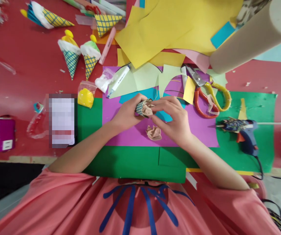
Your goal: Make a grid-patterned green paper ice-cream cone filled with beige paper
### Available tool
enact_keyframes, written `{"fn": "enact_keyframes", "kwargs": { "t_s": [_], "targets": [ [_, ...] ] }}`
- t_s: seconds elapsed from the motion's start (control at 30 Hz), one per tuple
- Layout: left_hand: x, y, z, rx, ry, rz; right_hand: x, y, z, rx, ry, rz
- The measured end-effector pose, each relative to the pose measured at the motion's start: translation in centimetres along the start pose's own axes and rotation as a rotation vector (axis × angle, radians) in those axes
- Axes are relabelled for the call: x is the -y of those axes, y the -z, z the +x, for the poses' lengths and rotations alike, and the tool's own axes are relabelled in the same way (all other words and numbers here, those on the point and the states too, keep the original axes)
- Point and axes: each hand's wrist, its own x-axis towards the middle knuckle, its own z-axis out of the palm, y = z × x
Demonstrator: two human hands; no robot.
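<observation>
My left hand (128, 112) is wrapped round a small paper cone (139, 109) with a dark grid pattern, its opening turned to the right. Crumpled brown paper (146, 108) fills the cone's mouth. The fingers of my right hand (171, 114) pinch at that brown paper from the right side. Just below the hands, a second crumpled piece of brown paper (154, 133) lies on the purple sheet (194, 133). Most of the cone is hidden inside my left hand.
Scissors (206, 93) and a glue gun (247, 133) lie to the right. Finished paper cones (69, 55), a bag of yellow clay (86, 96) and a phone (63, 120) are on the left. Yellow sheets (152, 29) and a large cardboard tube (245, 36) lie at the back.
</observation>
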Motion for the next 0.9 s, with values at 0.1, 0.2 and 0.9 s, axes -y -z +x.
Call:
{"fn": "enact_keyframes", "kwargs": {
  "t_s": [0.1,0.2,0.9],
  "targets": [
    [0.1,0.1,0.1,-0.004,0.013,-0.001,0.2,0.2,0.2,0.065,0.024,-0.024],
    [0.0,0.2,0.1,-0.001,0.027,0.004,0.1,0.3,0.4,0.076,0.045,-0.027],
    [-0.2,0.2,0.1,-0.023,0.086,0.105,1.0,-0.9,-1.0,0.161,0.154,-0.376]
  ]
}}
